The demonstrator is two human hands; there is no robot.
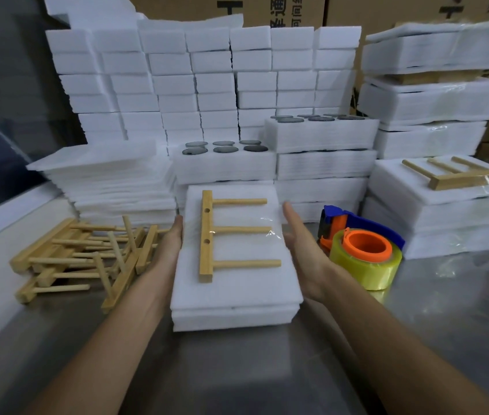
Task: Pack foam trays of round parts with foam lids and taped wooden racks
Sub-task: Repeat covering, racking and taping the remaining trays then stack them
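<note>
Flanking the foam pack (234,295) — left hand (169,247) fingertips hidden, right hand (303,247) grip spread.

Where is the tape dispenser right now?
In the head view, the tape dispenser sits on the metal table right of centre, just beyond the right hand and beside the foam package.

Wooden rack (207,235) lies on the foam pack (237,295); loose racks (84,259) left of it; tape dispenser (363,253) right; open trays (225,163) behind.
</note>
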